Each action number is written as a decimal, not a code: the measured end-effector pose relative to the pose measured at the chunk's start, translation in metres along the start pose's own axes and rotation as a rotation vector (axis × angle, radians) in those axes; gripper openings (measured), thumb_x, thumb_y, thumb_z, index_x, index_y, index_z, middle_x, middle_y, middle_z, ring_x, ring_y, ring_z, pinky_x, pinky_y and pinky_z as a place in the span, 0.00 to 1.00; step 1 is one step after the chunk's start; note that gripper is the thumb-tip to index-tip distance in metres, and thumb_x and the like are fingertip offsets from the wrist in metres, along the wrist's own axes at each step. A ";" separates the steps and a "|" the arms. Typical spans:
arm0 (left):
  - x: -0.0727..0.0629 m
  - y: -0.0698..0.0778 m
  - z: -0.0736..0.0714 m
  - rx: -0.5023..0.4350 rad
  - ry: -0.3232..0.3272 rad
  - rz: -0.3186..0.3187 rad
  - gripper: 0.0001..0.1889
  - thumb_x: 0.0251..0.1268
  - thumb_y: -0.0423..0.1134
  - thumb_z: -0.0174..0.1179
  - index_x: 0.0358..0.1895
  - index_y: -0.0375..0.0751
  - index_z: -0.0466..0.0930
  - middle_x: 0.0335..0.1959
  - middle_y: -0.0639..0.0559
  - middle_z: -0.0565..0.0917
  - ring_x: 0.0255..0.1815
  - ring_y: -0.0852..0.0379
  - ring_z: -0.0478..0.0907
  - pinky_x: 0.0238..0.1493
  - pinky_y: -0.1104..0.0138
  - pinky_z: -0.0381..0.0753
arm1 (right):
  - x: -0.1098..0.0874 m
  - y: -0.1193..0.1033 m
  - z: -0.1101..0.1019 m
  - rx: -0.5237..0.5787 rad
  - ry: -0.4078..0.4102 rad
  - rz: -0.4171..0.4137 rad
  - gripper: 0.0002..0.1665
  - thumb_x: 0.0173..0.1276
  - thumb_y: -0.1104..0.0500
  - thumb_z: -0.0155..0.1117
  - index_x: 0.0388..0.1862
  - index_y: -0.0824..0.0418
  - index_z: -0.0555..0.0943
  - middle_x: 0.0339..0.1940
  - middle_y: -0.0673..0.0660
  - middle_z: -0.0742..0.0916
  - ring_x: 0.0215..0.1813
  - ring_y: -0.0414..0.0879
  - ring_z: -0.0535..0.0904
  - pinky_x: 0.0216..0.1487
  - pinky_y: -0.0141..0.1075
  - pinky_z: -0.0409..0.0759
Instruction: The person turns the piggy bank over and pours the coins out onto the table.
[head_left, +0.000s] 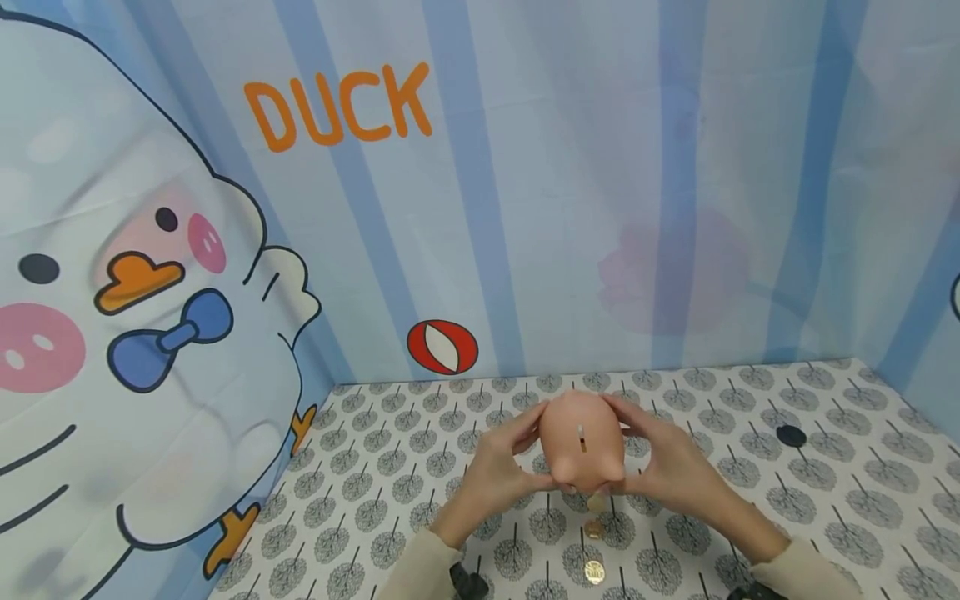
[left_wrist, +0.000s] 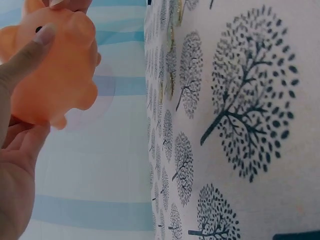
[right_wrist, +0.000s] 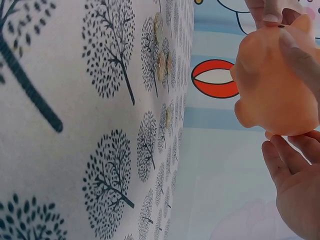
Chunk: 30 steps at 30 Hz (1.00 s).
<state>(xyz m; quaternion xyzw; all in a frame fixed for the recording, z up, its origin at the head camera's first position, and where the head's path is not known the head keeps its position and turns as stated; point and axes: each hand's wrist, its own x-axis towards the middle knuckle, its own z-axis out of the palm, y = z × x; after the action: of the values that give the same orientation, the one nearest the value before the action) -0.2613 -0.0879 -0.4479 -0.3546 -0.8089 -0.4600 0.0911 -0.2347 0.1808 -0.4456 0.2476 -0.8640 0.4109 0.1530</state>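
Note:
An orange-pink piggy bank is held up above the patterned tablecloth, its coin slot facing up in the head view. My left hand grips one side of it, thumb at the face and fingers at the back. On the opposite side my right hand holds it in the same way. Both wrist views show the piggy bank raised beside the cloth, with stubby feet showing. Below its face, gold coins lie in a rough line; the right wrist view shows several coins on the cloth.
A round black disc lies on the tablecloth to the right. Behind the table hangs a blue striped curtain printed with a large duck and a red ball. Dark straps sit at the wrists.

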 end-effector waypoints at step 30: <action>0.018 -0.006 0.011 -0.255 -0.022 -0.465 0.37 0.71 0.72 0.58 0.43 0.36 0.92 0.31 0.43 0.93 0.28 0.52 0.92 0.42 0.67 0.93 | 0.016 -0.017 0.005 0.129 -0.133 0.464 0.35 0.82 0.33 0.49 0.35 0.60 0.85 0.21 0.53 0.85 0.26 0.48 0.79 0.21 0.31 0.70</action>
<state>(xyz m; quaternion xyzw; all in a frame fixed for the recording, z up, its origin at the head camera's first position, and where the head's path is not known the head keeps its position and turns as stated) -0.2758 -0.0721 -0.4496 -0.1727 -0.8051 -0.5630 -0.0712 -0.2387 0.1633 -0.4303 0.0784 -0.8778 0.4723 -0.0187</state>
